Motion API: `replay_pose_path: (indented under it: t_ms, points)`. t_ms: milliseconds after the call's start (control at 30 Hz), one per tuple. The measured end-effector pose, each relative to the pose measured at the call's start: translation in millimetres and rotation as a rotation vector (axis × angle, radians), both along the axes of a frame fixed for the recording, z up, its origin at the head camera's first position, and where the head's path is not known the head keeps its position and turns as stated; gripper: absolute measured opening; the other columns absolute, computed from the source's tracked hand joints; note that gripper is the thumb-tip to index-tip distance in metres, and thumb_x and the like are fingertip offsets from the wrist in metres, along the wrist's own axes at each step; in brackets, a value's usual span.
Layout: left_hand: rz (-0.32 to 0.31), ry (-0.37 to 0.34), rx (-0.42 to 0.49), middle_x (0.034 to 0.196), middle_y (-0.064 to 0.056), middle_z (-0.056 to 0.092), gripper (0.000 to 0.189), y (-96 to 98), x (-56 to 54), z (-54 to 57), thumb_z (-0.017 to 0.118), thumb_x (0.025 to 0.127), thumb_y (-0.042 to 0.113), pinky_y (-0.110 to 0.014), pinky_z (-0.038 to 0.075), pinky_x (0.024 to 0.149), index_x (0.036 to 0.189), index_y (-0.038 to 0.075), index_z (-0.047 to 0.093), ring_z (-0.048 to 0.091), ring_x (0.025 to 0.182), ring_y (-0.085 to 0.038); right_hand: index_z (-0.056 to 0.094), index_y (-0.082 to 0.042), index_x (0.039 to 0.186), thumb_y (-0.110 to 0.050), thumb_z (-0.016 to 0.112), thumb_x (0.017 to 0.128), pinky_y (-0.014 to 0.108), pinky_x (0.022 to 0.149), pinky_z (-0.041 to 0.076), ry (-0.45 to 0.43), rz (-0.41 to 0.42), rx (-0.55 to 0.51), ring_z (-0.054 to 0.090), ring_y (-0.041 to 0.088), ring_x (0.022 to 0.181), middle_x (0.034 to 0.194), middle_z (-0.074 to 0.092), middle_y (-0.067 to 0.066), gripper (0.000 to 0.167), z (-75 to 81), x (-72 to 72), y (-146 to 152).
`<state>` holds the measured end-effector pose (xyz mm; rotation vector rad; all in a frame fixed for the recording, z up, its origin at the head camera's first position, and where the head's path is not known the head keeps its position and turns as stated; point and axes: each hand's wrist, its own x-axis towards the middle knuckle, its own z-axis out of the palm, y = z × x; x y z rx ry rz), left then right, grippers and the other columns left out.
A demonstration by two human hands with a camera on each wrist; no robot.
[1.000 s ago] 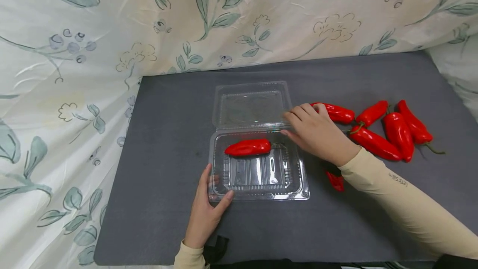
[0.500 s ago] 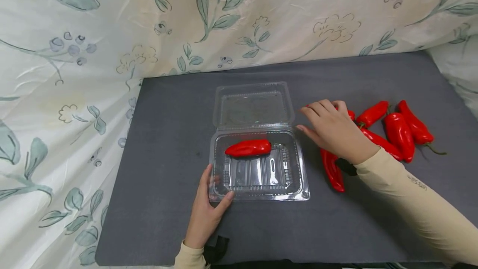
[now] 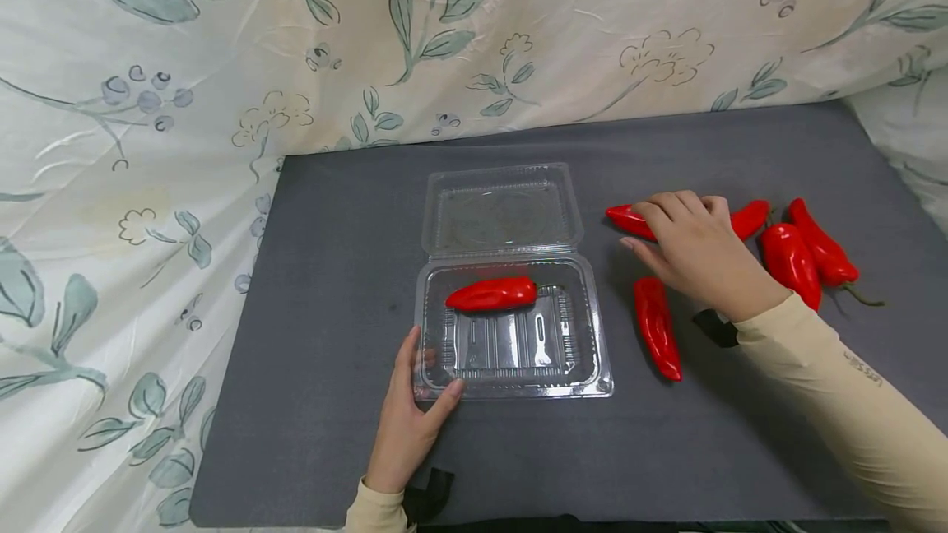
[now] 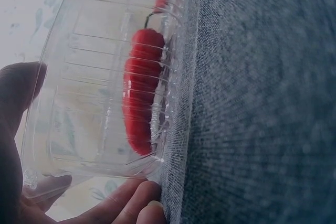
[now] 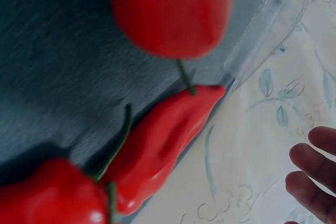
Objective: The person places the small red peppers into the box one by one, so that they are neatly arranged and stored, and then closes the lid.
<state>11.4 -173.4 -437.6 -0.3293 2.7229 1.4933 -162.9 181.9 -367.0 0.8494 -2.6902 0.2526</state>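
While the right hand [image 3: 704,253] is moving away from the clear container [image 3: 606,344] towards the right edge of the desk [image 3: 326,311], one red pepper [image 3: 490,294] is staying in the container's far half, and the near pepper [image 3: 657,331] is coming into full sight beside the container's right side. That shift seems to be bringing the work back to the loose peppers, as most of them are lying outside. Above the far pepper [image 3: 629,220], whose tip is pointing towards the desk's left edge, the right hand is hanging with fingers loosely bent and partly spread; its fingertips [image 5: 303,156] are showing nothing between them, though the views are not letting me tell whether it is touching that pepper. Meanwhile, the left hand [image 3: 411,422] is staying spread wide around the container's near-left corner, thumb lying along the near side, fingers touching the left side.
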Motion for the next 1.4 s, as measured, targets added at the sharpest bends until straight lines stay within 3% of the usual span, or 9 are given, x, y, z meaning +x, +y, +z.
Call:
replay_pose_path:
  t_ms: [400,1000,1400]
  points:
    - [-0.002,-0.019,0.000,0.132,-0.003,0.053,0.087,0.2,0.4,-0.7,0.073,0.081,0.046,-0.041,0.043,0.086,0.150,0.039,0.020,0.051,0.113,-0.019,0.054,0.001,0.123,-0.027,0.079,0.076,0.060,0.082,0.030,-0.152,-0.169,0.013,0.045,0.042,0.109,0.119,0.054,0.024,0.060,-8.9,4.3,24]
    - [-0.007,-0.015,0.013,0.131,-0.002,0.053,0.087,-1.8,-0.7,-0.7,0.074,0.082,0.041,-0.040,0.043,0.085,0.150,0.037,0.021,0.052,0.108,-0.019,0.049,0.006,0.125,-0.023,0.071,0.084,0.063,0.079,0.026,-0.177,-0.269,0.003,0.040,0.047,0.108,0.121,0.048,0.029,0.055,-19.0,-2.7,63]
    - [-0.012,-0.013,0.022,0.130,-0.003,0.053,0.087,-1.4,-2.3,-0.7,0.074,0.082,0.042,-0.040,0.043,0.084,0.150,0.037,0.021,0.052,0.106,-0.020,0.045,0.009,0.127,-0.026,0.060,0.093,0.065,0.078,0.022,-0.251,-0.386,-0.035,0.036,0.052,0.110,0.122,0.044,0.034,0.051,-24.7,-7.2,101]
